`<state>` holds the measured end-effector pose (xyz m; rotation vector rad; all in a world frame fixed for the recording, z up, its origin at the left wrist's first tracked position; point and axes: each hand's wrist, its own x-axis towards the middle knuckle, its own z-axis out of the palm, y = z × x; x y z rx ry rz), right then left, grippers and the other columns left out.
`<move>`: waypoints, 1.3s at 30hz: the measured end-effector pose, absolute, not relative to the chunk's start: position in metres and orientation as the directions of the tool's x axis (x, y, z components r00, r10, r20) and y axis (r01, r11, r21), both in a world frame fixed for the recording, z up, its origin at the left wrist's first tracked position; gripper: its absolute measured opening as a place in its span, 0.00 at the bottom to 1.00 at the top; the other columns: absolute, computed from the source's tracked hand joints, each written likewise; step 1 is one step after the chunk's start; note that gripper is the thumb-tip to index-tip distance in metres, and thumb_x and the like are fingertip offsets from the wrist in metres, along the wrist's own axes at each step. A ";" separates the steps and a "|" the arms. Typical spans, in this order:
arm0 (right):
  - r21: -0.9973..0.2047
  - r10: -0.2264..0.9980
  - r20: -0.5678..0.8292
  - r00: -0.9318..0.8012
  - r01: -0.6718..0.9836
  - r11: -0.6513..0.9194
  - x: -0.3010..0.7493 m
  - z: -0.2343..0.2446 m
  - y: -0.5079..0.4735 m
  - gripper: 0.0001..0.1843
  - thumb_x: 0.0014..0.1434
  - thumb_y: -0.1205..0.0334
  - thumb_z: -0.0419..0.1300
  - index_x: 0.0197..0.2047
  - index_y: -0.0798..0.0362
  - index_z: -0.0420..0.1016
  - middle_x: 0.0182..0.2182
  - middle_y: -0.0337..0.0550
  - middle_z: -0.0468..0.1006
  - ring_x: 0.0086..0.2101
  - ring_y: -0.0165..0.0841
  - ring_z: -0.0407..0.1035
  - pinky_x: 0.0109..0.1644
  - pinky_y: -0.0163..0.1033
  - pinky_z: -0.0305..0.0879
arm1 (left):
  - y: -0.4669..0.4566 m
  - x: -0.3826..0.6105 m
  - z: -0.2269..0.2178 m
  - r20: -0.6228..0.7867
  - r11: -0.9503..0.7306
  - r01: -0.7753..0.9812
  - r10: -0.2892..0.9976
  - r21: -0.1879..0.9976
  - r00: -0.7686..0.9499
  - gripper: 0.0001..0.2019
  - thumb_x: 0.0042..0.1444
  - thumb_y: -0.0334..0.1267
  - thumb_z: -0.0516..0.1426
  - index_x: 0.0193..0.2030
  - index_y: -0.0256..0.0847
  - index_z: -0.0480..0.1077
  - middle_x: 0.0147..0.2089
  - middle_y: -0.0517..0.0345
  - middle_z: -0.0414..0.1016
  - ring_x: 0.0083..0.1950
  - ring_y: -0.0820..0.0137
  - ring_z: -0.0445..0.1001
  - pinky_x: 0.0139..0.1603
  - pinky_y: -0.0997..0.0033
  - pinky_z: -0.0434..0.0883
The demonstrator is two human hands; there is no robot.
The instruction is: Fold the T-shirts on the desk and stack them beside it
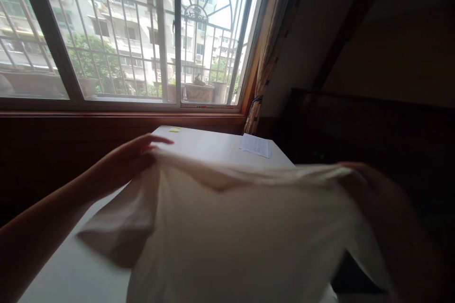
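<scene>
A pale T-shirt [241,227] hangs stretched between my two hands, its short sleeves drooping at either side. My left hand [144,151] pinches it at the left shoulder, with one finger extended above the cloth. At the opposite shoulder, my right hand [366,177] is closed on the fabric, dark and smeared by motion. The shirt is held up over a white table [209,144] and hides much of its surface. Its lower part runs out of the picture at the bottom.
Printed papers [255,145] lie near the table's far right corner, and a yellow sticky note [174,129] near the far left one. Beyond the table are a window [121,47] with metal bars outside and a tied curtain [265,71]. Dark furniture [355,128] stands at the right.
</scene>
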<state>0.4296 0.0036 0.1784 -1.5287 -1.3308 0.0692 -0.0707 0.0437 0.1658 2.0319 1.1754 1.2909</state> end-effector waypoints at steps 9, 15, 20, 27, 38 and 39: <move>-0.248 0.603 0.791 -0.099 0.850 0.464 0.378 0.160 0.094 0.18 0.65 0.51 0.58 0.56 0.47 0.72 0.54 0.49 0.73 0.55 0.44 0.68 0.58 0.52 0.66 | 0.148 -0.047 0.158 0.808 -0.629 0.753 0.539 0.195 0.240 0.15 0.68 0.36 0.54 0.60 0.39 0.68 0.60 0.48 0.72 0.62 0.60 0.68 0.65 0.52 0.65; -0.460 0.977 0.004 -0.212 0.867 0.190 0.375 0.054 0.042 0.18 0.64 0.44 0.56 0.33 0.50 0.73 0.34 0.43 0.78 0.35 0.38 0.73 0.40 0.40 0.66 | 0.061 -0.016 0.056 0.355 -0.692 0.637 0.721 0.339 0.595 0.10 0.67 0.45 0.58 0.51 0.45 0.71 0.52 0.52 0.73 0.53 0.58 0.70 0.54 0.56 0.71; -0.573 0.946 -0.243 -0.214 0.819 0.039 0.392 0.030 -0.005 0.16 0.55 0.46 0.66 0.34 0.51 0.75 0.34 0.42 0.79 0.37 0.39 0.72 0.40 0.38 0.65 | 0.001 -0.011 0.030 0.053 -0.639 0.660 0.733 0.395 0.678 0.23 0.49 0.52 0.71 0.46 0.45 0.71 0.49 0.54 0.72 0.49 0.56 0.68 0.50 0.56 0.72; -0.627 0.946 -0.116 -0.304 0.761 0.168 0.347 0.010 -0.026 0.30 0.44 0.59 0.70 0.51 0.51 0.73 0.54 0.48 0.71 0.55 0.46 0.63 0.62 0.47 0.60 | -0.009 0.021 -0.001 0.140 -0.632 0.684 0.764 0.364 0.631 0.11 0.56 0.28 0.60 0.45 0.44 0.69 0.51 0.51 0.72 0.51 0.57 0.68 0.53 0.56 0.71; -0.994 0.986 -0.006 0.165 0.108 -0.024 0.351 0.074 -0.031 0.19 0.58 0.42 0.60 0.45 0.47 0.71 0.33 0.40 0.76 0.32 0.37 0.73 0.34 0.39 0.70 | 0.024 -0.024 0.074 0.204 -0.204 0.032 0.979 0.978 0.015 0.15 0.65 0.54 0.55 0.44 0.45 0.64 0.38 0.59 0.70 0.39 0.66 0.73 0.41 0.66 0.75; -0.993 0.980 -0.002 0.199 0.115 -0.025 0.360 0.084 -0.033 0.21 0.57 0.42 0.60 0.47 0.46 0.71 0.34 0.41 0.76 0.31 0.38 0.74 0.33 0.39 0.71 | 0.024 -0.036 0.085 0.202 -0.202 0.053 0.979 0.978 0.002 0.16 0.64 0.55 0.56 0.44 0.44 0.65 0.36 0.60 0.70 0.37 0.67 0.72 0.38 0.69 0.73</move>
